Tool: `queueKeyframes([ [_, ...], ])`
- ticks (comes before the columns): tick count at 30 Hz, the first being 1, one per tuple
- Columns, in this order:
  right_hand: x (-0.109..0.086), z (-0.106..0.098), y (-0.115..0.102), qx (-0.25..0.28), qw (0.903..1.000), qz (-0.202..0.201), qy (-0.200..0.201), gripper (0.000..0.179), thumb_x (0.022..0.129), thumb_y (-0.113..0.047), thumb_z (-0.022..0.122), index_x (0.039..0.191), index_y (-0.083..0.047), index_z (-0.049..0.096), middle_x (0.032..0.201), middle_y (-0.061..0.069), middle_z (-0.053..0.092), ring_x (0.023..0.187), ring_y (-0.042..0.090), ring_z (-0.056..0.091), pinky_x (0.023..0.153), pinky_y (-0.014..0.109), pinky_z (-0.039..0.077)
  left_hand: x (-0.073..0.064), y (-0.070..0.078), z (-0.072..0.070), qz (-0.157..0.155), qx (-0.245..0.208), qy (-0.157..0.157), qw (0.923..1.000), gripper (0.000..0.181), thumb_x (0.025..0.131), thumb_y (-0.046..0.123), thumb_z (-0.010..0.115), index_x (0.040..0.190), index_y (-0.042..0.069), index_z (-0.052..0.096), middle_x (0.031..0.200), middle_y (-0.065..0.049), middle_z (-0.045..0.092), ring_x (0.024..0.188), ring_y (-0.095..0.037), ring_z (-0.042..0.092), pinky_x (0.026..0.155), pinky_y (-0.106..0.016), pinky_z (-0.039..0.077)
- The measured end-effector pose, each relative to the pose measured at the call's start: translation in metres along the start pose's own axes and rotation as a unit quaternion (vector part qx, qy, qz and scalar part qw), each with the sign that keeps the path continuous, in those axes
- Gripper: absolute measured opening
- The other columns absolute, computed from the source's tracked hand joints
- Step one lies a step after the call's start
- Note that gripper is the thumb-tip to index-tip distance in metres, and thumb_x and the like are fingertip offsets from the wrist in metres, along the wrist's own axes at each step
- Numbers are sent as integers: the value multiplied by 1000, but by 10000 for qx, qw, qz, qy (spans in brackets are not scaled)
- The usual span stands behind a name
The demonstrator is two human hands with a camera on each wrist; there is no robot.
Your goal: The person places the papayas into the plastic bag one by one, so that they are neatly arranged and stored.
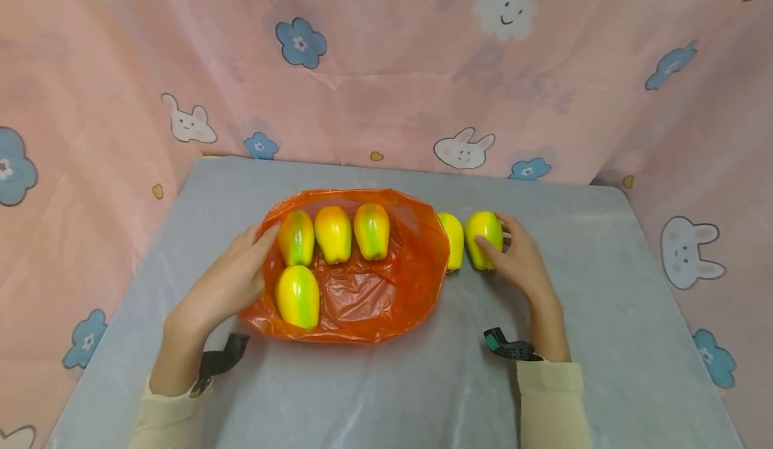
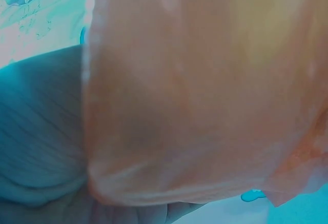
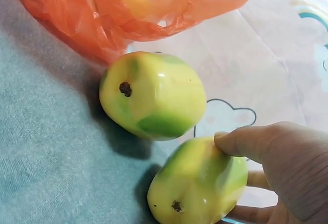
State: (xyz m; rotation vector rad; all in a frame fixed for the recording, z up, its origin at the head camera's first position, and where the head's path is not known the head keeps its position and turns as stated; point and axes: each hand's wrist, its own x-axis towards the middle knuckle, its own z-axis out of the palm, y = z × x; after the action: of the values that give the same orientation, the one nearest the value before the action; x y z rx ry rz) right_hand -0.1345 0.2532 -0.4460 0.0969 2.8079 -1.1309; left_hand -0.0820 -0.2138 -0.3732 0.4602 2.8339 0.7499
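An orange plastic bag (image 1: pixel 362 294) lies with its mouth spread wide on the grey table. Inside it are several yellow-green papayas: three in a row along the far side, and one papaya (image 1: pixel 298 298) at the near left. My left hand (image 1: pixel 232 278) holds the bag's left rim; in the left wrist view the orange film (image 2: pixel 179 106) covers much of that hand. To the right of the bag, my right hand (image 1: pixel 519 254) grips a papaya (image 3: pixel 200 178) between thumb and fingers. Another papaya (image 3: pixel 154 96) lies between that one and the bag, its left part hidden by the bag in the head view.
The grey cloth-covered table (image 1: pixel 604 301) extends in front of and to the right of the bag. A pink curtain (image 1: pixel 374 66) printed with rabbits, flowers and clouds hangs behind it and along both sides. Black wrist straps (image 1: pixel 513 347) sit by both sleeves.
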Motion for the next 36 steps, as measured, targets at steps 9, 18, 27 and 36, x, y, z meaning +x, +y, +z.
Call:
queueKeyframes([
  [9,-3,0,-6,94,9999,128,48,81,104,-48,62,167,-11,27,163,32,40,139,53,52,105,65,56,-1,-1,-1,-34,8,-4,10000,75,95,-11,55,165,5,33,152,-25,48,132,-43,49,115,-68,46],
  [18,-3,-2,-8,29,9995,151,262,79,104,-46,62,166,-11,27,163,32,40,138,54,52,108,68,52,-2,-1,-2,-7,41,20,10000,76,93,-13,54,164,5,33,151,-25,49,131,-42,50,115,-67,46],
  [27,-4,-4,-14,58,9991,122,409,80,103,-47,62,166,-11,28,163,31,40,139,54,51,108,69,52,-2,-2,-2,-24,135,30,9999,76,92,-14,51,164,2,33,152,-26,48,133,-43,49,116,-67,45],
  [36,-12,-11,-22,87,9987,48,506,80,103,-47,63,166,-12,28,163,30,41,139,54,50,109,71,50,0,-1,-1,44,145,74,9999,75,92,-14,53,163,2,35,152,-26,49,133,-42,50,116,-65,46],
])
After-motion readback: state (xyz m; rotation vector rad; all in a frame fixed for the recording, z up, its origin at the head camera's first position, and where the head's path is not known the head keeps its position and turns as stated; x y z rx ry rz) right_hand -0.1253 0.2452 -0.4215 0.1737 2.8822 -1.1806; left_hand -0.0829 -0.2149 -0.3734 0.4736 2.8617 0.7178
